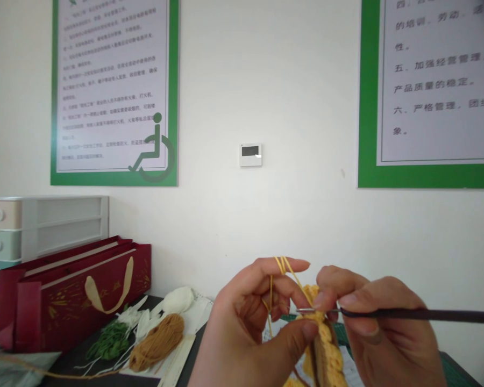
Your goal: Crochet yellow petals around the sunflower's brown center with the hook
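The yellow crochet piece [325, 344] is held above the worktop [68, 371], and the two hands are close together. The left hand [250, 322] pinches it, with yellow yarn [282, 264] over one finger, and the right hand [387, 328] holds a dark hook [407, 313]. A brown yarn ball [157, 342] lies on the worktop, to the left.

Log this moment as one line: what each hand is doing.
left hand holds yellow crochet piece | yellow yarn over index finger | right hand holds dark-handled crochet hook

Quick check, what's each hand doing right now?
Left hand: closed, pinching the yellow crochet piece, yarn looped over the index finger.
Right hand: closed, holding a dark-handled crochet hook.
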